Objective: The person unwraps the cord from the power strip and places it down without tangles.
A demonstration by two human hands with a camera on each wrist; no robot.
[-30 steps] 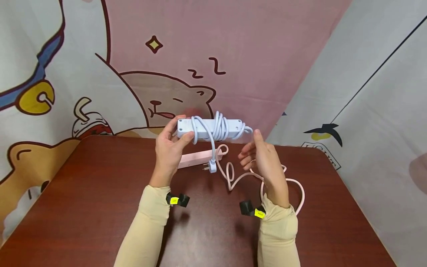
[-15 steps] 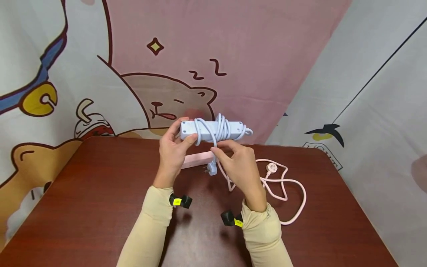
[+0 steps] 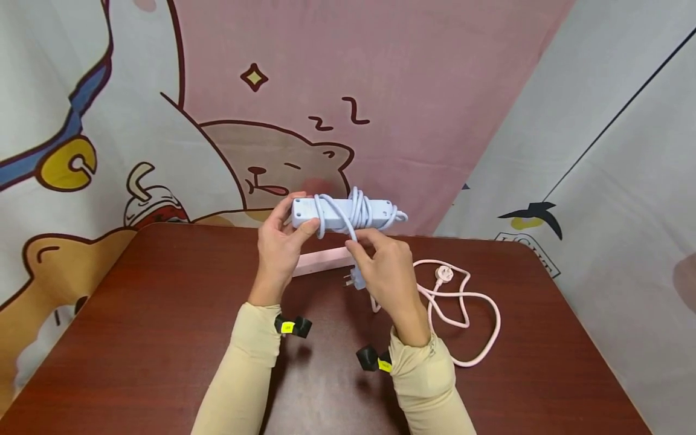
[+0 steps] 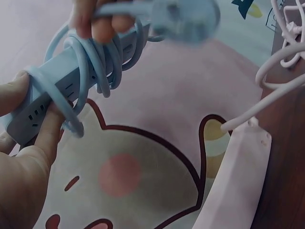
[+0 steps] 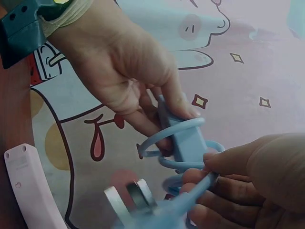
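Note:
A pale blue power strip (image 3: 342, 205), its cord (image 4: 99, 62) looped round it several times, is held in the air above the table. My left hand (image 3: 274, 251) grips its left end, thumb on the near face and fingers behind. With thumb and fingertips my right hand (image 3: 388, 269) pinches the loose tail of that cord below the strip's middle. The blue plug (image 3: 357, 279) dangles under the pinch, pins pointing left. In the left wrist view, socket slots show on the strip's other face (image 4: 35, 114).
Behind the hands, a pink power strip (image 3: 322, 261) lies on the dark red-brown table (image 3: 163, 338). Its pink cord (image 3: 496, 326) spreads in loose loops to the right, ending in a round plug (image 3: 444, 274). A printed cloth (image 3: 413, 121) hangs along the table's back edge.
My right hand has come left from beside the strip's right end and taken hold of the cord tail. Since then, the blue plug has shifted slightly right. My left hand keeps its grip.

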